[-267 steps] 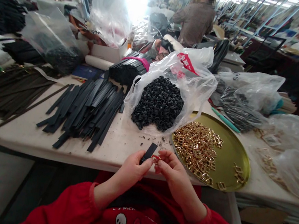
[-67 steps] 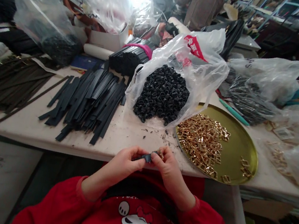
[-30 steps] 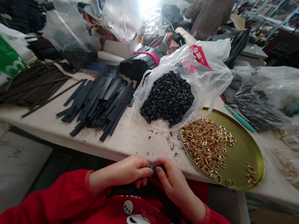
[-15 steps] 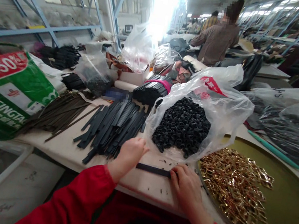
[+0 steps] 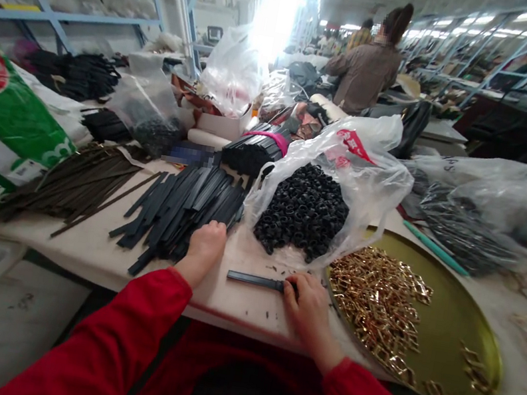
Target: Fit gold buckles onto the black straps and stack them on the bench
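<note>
Bench with loose parts, grouped around two bare hands. The right hand (image 5: pixel 309 303) pinches the right end of a single black strip (image 5: pixel 254 279) between its fingers; the strip lies along the bench (image 5: pixel 236 297), its left end free, a hold that presumably keeps it steady against the surface. The left hand (image 5: pixel 207 245) is curled over the near right edge of a pile of black strips (image 5: pixel 186 205); whether its fingers close on one cannot be told. The strips lie roughly parallel, many ends toward the near edge, probably for easy picking. Containers: at centre, a clear plastic bag (image 5: pixel 392 172) has its mouth spread toward the near side, exposing a heap of small black loops (image 5: pixel 304 211), an arrangement that seems to favour reaching in. To its right, a round gold-coloured tray (image 5: pixel 460 308) holds small gold-coloured metal frames (image 5: pixel 377 304), heaped at its left, with a few apart at its right; the rim probably stops them scattering.
</note>
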Available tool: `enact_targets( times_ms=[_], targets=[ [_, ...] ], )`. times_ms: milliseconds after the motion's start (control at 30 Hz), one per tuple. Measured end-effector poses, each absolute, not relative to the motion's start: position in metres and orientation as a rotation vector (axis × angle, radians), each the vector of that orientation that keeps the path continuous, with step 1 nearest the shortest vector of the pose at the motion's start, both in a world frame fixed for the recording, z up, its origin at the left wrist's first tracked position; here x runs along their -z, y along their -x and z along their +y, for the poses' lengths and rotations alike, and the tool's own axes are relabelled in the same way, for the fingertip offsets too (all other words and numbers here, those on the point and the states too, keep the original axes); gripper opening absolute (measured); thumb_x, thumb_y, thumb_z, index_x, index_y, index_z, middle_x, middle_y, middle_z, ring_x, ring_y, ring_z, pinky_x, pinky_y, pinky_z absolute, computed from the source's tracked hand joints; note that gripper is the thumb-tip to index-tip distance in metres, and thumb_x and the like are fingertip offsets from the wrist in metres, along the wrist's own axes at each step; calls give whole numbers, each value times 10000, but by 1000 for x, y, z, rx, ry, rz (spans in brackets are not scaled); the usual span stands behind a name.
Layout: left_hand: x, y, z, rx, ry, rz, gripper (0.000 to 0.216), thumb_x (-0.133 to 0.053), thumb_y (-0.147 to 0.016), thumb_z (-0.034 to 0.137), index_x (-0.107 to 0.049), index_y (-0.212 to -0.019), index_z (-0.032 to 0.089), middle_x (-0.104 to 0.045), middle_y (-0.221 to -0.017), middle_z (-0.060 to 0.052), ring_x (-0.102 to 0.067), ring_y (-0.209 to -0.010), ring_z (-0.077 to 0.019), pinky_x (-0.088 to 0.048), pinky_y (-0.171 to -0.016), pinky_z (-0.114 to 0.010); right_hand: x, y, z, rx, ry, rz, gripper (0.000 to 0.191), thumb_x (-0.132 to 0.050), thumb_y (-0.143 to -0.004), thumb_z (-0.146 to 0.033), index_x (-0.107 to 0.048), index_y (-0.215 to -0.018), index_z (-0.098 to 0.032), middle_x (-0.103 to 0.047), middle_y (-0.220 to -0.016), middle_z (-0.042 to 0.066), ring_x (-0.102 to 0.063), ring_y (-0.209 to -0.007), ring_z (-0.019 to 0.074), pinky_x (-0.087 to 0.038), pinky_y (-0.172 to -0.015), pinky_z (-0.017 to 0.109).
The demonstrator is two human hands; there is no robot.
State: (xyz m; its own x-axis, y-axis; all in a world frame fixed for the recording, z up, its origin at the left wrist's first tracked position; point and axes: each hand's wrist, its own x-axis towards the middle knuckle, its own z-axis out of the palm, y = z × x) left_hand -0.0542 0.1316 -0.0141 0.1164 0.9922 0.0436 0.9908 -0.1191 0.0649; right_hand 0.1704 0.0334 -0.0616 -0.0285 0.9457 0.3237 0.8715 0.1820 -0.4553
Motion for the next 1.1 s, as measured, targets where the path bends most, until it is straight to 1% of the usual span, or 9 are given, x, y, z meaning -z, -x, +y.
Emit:
enact_targets(
  times_ms=[100,233,367,467,533,633,700,900,1100],
  targets=[
    [12,52,132,-202,-2266,2026,240,-367,-821,70,-593,-899,48,-598,-931,-205,-612,-906,-283,-468,-757,-374,59,-171,31,-194,1658,-1904,141,-454,-841,-234,-576,-799,-177,-607,-818,59,-537,-802,202,-384,-731,317],
    [4,53,136,-356,-2115,1981,223,-395,-811,96,-598,-875,29,-613,-915,-219,-596,-951,-302,-449,-799,-378,50,-176,24,-206,1577,-1859,131,-445,-844,-218,-568,-833,-174,-603,-854,69,-535,-834,207,-403,-755,328],
    [-12,59,139,-579,-1909,1898,243,-372,-832,145,-571,-941,57,-595,-995,-201,-564,-997,-250,-439,-813,-315,40,-184,23,-191,1589,-1810,119,-456,-837,-225,-563,-831,-172,-593,-845,69,-540,-820,210,-418,-754,333],
    [-23,60,127,-698,-1715,1759,295,-313,-831,142,-517,-1036,87,-588,-985,-148,-599,-808,-158,-468,-687,-252,33,-188,34,-191,1654,-1806,130,-458,-831,-209,-569,-869,-151,-585,-856,80,-555,-793,203,-432,-741,320],
    [-27,57,109,-695,-1595,1624,305,-325,-797,127,-507,-1040,93,-597,-865,-96,-570,-602,-103,-458,-553,-214,27,-187,48,-190,1683,-1858,163,-449,-833,-178,-575,-927,-134,-583,-902,88,-567,-795,191,-437,-750,302],
    [-27,49,73,-621,-1387,1370,261,-385,-761,149,-541,-963,97,-539,-654,-12,-452,-417,-55,-374,-412,-167,20,-179,76,-130,1731,-2037,222,-439,-845,-138,-584,-1013,-154,-574,-999,79,-579,-840,164,-427,-778,260],
    [-26,45,51,-612,-950,1085,266,-415,-752,171,-521,-988,108,-471,-589,37,-379,-368,-34,-301,-370,-139,20,-173,95,-85,1774,-2127,215,-450,-858,-160,-597,-1015,-175,-573,-1011,73,-584,-845,160,-422,-763,246],
    [-22,41,31,-614,-587,949,298,-437,-723,145,-485,-1018,144,-491,-550,54,-362,-342,-31,-287,-346,-126,30,-160,125,-41,1893,-2187,105,-537,-826,-205,-592,-903,-157,-572,-918,97,-589,-752,193,-410,-643,272],
    [-10,36,41,-604,-617,993,304,-415,-695,97,-504,-985,114,-595,-688,-23,-520,-466,-72,-382,-394,-154,27,-152,121,-35,1904,-2292,66,-549,-801,-158,-566,-865,-160,-559,-909,94,-585,-769,207,-396,-614,277]
  ],
)
